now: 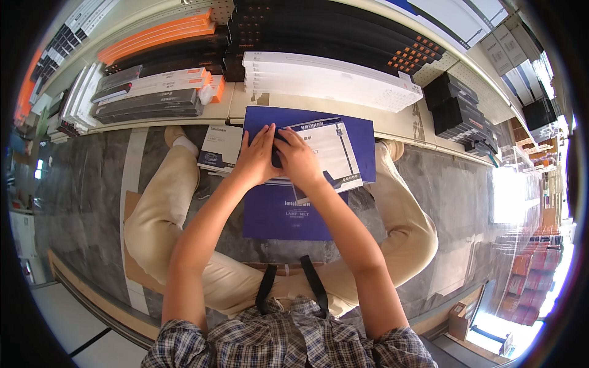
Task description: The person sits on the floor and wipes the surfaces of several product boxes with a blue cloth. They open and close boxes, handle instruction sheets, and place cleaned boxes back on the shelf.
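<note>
My left hand [259, 158] and my right hand [300, 158] meet over a large blue panel [363, 138]. Between them is a small dark object [276, 156], mostly covered by the fingers, so its kind is unclear. The right fingers curl over its top, and the left fingers lie along its other side. Partly under my right hand sits a flat white printed box [338, 158] with dark blue trim, tilted on the panel. A second blue surface [294, 223] bearing printed writing shows nearer to me. To the left, a smaller white and blue box [220, 145] lies by the shelf.
A low shelf [303, 102] runs across ahead, stacked with long white boxes [322, 78], black boxes [313, 32] and orange boxes [156, 37]. Black cartons [460, 110] stand at its right. My bent legs [161, 211] flank the dark floor [92, 184]. Cardboard [133, 257] lies beneath the left leg.
</note>
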The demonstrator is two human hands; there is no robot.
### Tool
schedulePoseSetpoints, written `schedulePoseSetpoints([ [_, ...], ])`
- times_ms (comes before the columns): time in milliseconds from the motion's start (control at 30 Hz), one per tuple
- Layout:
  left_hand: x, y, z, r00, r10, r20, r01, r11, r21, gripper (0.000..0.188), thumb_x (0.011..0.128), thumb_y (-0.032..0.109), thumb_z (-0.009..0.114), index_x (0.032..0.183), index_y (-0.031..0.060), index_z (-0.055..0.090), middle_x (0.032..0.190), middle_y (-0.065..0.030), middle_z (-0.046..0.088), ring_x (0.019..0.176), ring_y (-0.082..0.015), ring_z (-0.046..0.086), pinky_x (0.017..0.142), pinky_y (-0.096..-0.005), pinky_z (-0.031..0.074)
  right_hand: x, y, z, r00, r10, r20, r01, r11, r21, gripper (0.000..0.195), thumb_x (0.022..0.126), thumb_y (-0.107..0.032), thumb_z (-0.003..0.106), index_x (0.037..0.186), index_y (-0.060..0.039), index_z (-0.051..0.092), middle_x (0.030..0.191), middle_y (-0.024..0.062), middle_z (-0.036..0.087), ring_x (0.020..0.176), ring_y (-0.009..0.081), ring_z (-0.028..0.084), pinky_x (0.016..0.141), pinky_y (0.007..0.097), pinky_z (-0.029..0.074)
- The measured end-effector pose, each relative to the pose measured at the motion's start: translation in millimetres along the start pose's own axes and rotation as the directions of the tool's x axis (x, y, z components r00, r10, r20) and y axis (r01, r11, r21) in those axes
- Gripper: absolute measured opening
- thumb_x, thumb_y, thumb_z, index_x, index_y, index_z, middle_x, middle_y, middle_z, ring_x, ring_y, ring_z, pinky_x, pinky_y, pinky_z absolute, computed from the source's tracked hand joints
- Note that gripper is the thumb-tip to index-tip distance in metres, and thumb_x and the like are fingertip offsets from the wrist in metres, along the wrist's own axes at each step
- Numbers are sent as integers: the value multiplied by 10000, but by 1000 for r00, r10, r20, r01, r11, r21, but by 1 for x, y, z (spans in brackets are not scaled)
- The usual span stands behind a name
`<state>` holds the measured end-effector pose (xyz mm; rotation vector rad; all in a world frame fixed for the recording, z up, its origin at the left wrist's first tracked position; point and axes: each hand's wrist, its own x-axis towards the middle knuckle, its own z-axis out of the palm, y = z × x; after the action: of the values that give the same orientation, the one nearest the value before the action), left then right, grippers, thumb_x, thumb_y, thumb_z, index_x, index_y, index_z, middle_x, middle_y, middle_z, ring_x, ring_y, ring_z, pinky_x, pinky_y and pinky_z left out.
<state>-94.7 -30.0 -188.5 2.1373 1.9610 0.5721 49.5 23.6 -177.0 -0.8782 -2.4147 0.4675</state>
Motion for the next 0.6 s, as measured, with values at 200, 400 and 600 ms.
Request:
schedulePoseSetpoints([
  [200, 2, 5, -9, 998, -27, 50, 27, 1000, 6, 1116, 609, 530, 807, 1426, -10, 271, 1408, -199, 406, 1370, -334, 309, 1088, -577, 227, -19, 81, -38, 935, 228, -270, -287, 936, -203, 245, 801, -33, 559, 1030, -31, 647, 1204, 153, 581, 1143, 323, 529, 973, 388, 440],
  [400, 5, 20, -7, 987, -154, 42, 158, 981, -109, 841, 722, 280, 784, 1396, 30, 347, 1274, -148, 490, 1129, -294, 501, 970, -495, 405, -44, 82, -97, 726, 678, -115, -677, 734, 54, 343, 779, -248, 654, 1028, -13, 654, 1032, 212, 637, 930, 349, 619, 821, 397, 494],
  [600, 20, 37, 6, 914, -395, -90, 221, 672, -707, 784, 728, -102, 686, 1410, 35, 325, 1171, -106, 469, 855, -135, 521, 700, -259, 526, -33, 68, -114, 592, 768, 244, -788, 488, 375, 520, 757, -223, 762, 1164, 60, 608, 995, 180, 674, 879, 229, 649, 767, 333, 508],
])
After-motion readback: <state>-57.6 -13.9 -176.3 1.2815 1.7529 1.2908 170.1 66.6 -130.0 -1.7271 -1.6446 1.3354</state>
